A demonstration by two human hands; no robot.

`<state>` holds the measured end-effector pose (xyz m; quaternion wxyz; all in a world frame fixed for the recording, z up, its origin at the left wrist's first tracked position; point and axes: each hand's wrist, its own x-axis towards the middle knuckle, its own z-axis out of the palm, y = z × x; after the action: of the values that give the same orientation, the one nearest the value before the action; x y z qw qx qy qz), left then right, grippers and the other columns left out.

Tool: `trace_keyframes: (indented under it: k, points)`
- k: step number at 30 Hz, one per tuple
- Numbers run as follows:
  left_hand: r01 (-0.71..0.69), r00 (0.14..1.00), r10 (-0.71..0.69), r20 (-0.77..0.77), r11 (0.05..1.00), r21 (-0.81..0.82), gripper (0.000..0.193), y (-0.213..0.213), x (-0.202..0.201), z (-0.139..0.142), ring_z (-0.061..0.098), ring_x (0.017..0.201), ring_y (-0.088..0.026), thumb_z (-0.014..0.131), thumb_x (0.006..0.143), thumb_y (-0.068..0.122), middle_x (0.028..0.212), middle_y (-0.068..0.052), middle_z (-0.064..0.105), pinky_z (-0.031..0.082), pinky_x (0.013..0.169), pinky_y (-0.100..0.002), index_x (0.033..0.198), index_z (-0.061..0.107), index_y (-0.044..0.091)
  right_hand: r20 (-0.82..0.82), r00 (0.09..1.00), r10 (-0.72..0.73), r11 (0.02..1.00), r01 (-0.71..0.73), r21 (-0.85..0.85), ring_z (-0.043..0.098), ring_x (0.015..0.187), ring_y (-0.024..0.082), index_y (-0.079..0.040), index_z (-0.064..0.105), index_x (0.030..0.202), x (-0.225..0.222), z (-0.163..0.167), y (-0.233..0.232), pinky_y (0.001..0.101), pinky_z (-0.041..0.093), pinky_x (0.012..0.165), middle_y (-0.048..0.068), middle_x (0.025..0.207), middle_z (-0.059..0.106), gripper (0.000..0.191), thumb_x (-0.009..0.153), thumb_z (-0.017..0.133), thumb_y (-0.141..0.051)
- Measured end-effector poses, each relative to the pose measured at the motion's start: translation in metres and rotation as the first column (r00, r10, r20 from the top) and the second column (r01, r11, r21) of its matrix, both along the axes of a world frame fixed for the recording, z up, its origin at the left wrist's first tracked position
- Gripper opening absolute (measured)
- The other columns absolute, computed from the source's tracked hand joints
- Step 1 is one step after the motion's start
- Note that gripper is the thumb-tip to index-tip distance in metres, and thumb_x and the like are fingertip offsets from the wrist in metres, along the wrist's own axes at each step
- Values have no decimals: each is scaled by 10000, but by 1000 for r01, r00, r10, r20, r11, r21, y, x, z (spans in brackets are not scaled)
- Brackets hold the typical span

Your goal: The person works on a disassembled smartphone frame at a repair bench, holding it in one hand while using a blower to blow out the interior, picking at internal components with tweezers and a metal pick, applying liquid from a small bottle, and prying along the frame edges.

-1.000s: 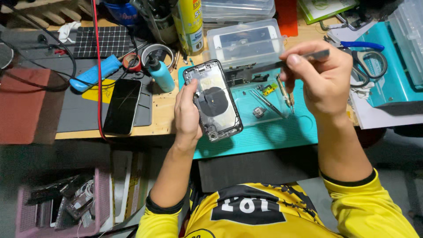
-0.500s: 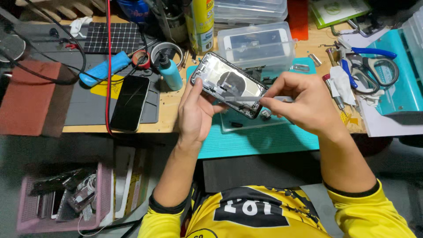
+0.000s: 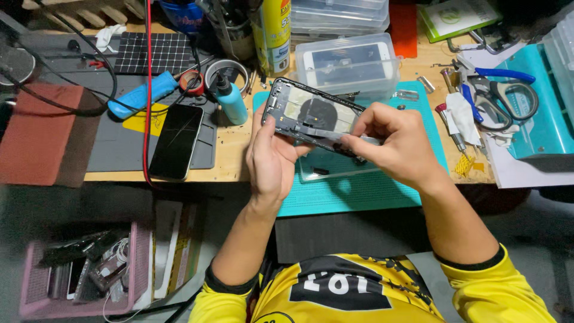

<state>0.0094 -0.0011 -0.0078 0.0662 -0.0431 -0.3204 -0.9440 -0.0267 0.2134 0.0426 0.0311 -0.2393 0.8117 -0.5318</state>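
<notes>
- Left hand (image 3: 272, 158) closed around opened phone housing (image 3: 314, 116), held tilted above teal mat (image 3: 365, 191); innards facing up
- Right hand (image 3: 397, 146) pinching grey flat tool (image 3: 326, 133), laid across housing interior
- Just behind: clear plastic box (image 3: 350, 63) with white phone inside; yellow spray can (image 3: 274, 27); small teal bottle (image 3: 230, 101)
- Left of bench: dark phone (image 3: 176, 140) on grey mat (image 3: 119, 149); red cable (image 3: 146, 90) crossing it
- Right: scissors (image 3: 508, 98), screwdrivers; teal tray (image 3: 538, 128)
- Below bench: pink basket (image 3: 134, 263) of parts

Wooden counter (image 3: 239, 157) bearing a grey mat (image 3: 119, 152) and teal mat (image 3: 359, 194); dark grey floor (image 3: 89, 209) below with a pink basket (image 3: 36, 299).
</notes>
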Motion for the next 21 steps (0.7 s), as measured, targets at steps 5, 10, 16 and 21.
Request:
trace_keyframes:
  k: [5, 10, 16, 21]
  points:
    - [3, 998, -5, -67, 1000, -23, 554, 10, 7, 10, 536, 1366, -380, 286, 1090, 154, 1532, -207, 447, 545, 1070, -602, 1633, 207, 75, -147, 989, -22, 998, 30, 52, 569, 614, 26, -1, 721, 935, 5, -3, -4, 206, 442, 533, 9, 728, 684, 153, 873, 825, -95]
    - [-6, 998, 4, -55, 999, -36, 590, 11, 11, 18, 542, 1350, -378, 281, 1069, 134, 1530, -206, 440, 546, 1054, -591, 1647, 169, 101, -267, 963, -21, 998, 34, 44, 598, 615, 38, 1, 720, 937, 8, -4, -6, 215, 462, 546, 25, 752, 702, 138, 900, 819, -89]
    - [-31, 995, 26, -92, 998, -55, 624, 12, 14, 23, 550, 1355, -384, 298, 1058, 135, 1540, -212, 445, 554, 1063, -571, 1664, 152, 109, -310, 950, -25, 999, 36, 30, 577, 585, 53, 3, 701, 915, 10, -7, -8, 228, 442, 530, 33, 740, 683, 154, 898, 826, -84]
    - [-31, 994, 26, -110, 998, -45, 639, 11, 14, 21, 556, 1356, -378, 316, 1049, 138, 1536, -207, 451, 555, 1070, -572, 1668, 156, 111, -377, 926, -5, 999, 22, 39, 539, 548, 84, 1, 703, 910, 12, -6, -9, 254, 406, 510, 54, 705, 641, 141, 898, 828, -63]
